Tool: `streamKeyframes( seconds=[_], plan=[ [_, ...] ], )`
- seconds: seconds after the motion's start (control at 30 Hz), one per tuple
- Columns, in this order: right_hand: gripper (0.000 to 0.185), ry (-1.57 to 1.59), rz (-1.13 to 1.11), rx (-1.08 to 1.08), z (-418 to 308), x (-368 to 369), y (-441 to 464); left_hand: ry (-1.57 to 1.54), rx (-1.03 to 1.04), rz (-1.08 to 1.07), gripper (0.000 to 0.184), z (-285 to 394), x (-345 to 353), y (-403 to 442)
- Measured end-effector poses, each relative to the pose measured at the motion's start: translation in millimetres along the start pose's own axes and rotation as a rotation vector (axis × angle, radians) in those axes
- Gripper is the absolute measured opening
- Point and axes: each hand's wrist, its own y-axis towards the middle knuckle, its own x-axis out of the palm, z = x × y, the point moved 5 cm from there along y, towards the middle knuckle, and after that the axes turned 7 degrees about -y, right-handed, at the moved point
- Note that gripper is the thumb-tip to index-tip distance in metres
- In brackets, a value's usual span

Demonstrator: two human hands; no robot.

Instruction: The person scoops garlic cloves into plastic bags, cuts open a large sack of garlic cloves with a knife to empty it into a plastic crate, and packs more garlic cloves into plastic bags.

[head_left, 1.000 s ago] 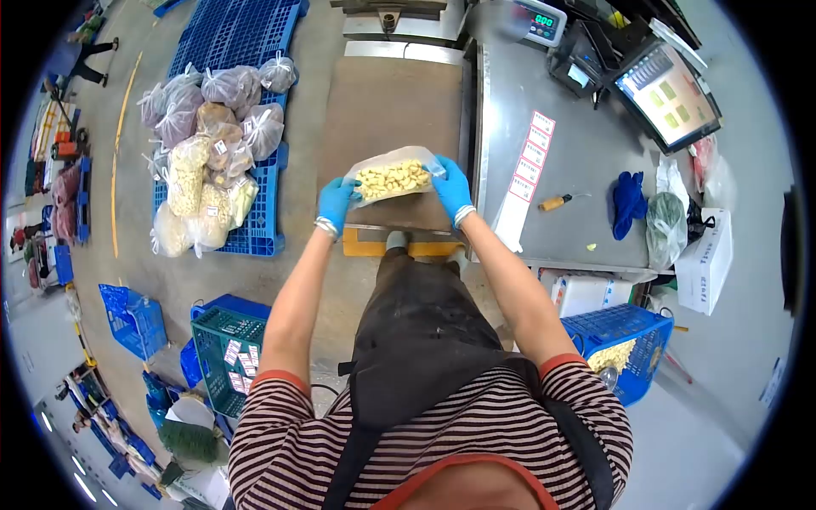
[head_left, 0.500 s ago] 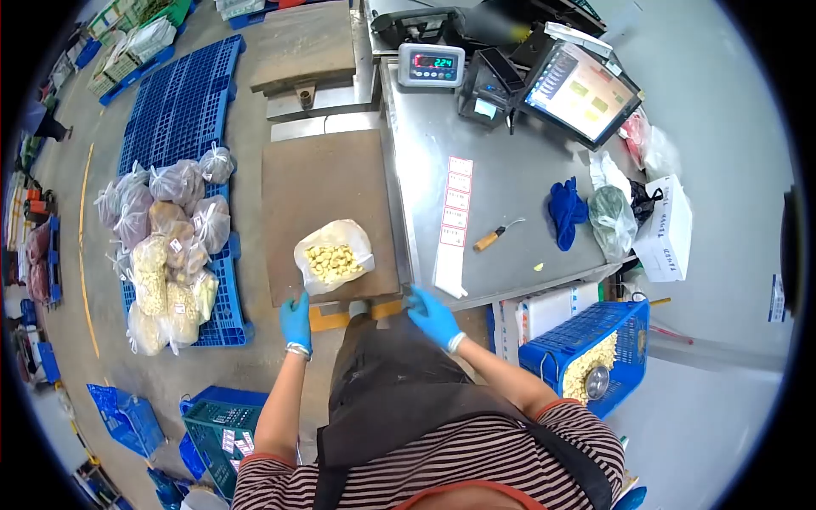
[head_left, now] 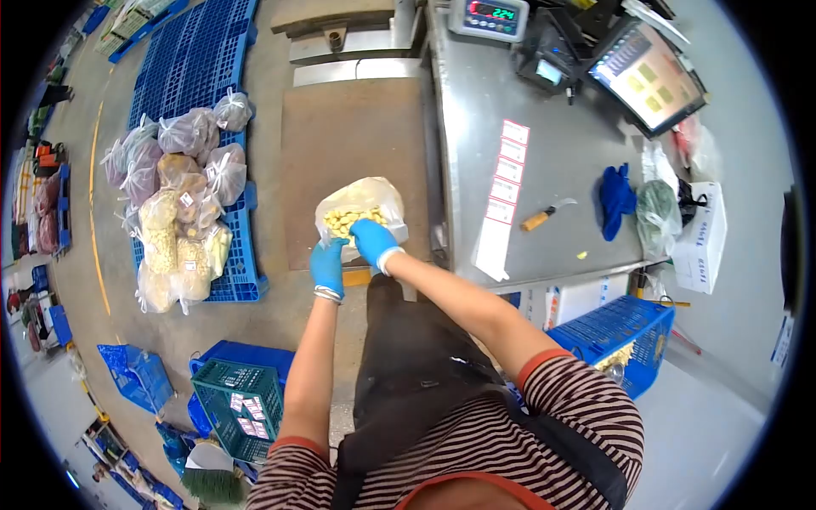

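A clear plastic bag (head_left: 387,197) of pale yellow pieces (head_left: 340,223), which look like peeled garlic cloves, lies open on the brown platform (head_left: 353,127). My left hand (head_left: 327,269), in a blue glove, is at the bag's near left edge with its fingers closed on the plastic. In a matching glove, my right hand (head_left: 374,244) reaches over the near right side of the bag. Its curled fingers touch the pale pieces, and whatever is between the fingertips is hidden.
Right of the platform stands a steel table (head_left: 476,102) with a label strip (head_left: 501,195), a hooked knife (head_left: 544,216), a blue cloth (head_left: 618,201), a scale display (head_left: 489,19) and a monitor (head_left: 648,78). Filled bags (head_left: 174,212) lie on a blue pallet (head_left: 183,81) at left.
Both hands have moved up to the bag from apart near the platform's front edge. My left hand has taken hold of its rim; my right has reached into it. The head view has shifted.
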Motion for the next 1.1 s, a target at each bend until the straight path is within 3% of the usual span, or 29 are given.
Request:
streamKeyframes(
  seconds=[0.03,0.1,0.17,0.2,0.23,0.3,0.4,0.5,0.67,0.7,0.83,0.97,1.1],
  plan=[
    [0.02,-0.141,-0.207,0.059,3,12,25,-0.124,0.049,-0.009,0.03,0,3,8],
    [0.03,-0.347,-0.275,0.026,0,23,48,-0.068,0.036,0.051,0.027,-4,-6,11],
    [0.034,-0.388,-0.031,0.014,34,72,71,-0.089,0.038,0.073,0.026,6,-4,12],
    [0.037,-0.235,0.117,-0.061,53,86,73,-0.128,0.033,0.074,0.027,18,-3,5],
    [0.037,0.267,0.012,0.118,48,57,61,-0.168,0.024,0.076,0.027,25,-4,0],
    [0.037,0.195,-0.229,0.106,54,65,68,-0.154,-0.01,0.058,0.03,28,-4,-4],
    [0.035,0.135,-0.168,0.129,54,62,74,-0.009,-0.045,0.081,0.032,21,-9,-8],
    [0.035,0.105,-0.261,0.107,42,51,64,0.017,-0.058,0.013,0.034,20,-8,-9],
    [0.041,0.805,-0.181,0.053,35,36,29,-0.079,-0.017,0.01,0.035,30,-3,-23],
    [0.035,0.795,-0.363,0.359,12,-8,6,-0.006,-0.042,0.006,0.036,28,-11,-25],
    [0.03,1.04,-0.423,0.294,10,-18,-41,0.214,-0.01,0.046,0.04,23,-31,-33],
    [0.035,1.387,-0.474,0.272,7,-55,-97,0.236,0.17,0.134,0.04,39,-39,-47],
    [0.039,1.408,-0.32,0.094,15,-175,-184,0.345,0.242,0.211,0.042,65,-37,-68]
  ],
)
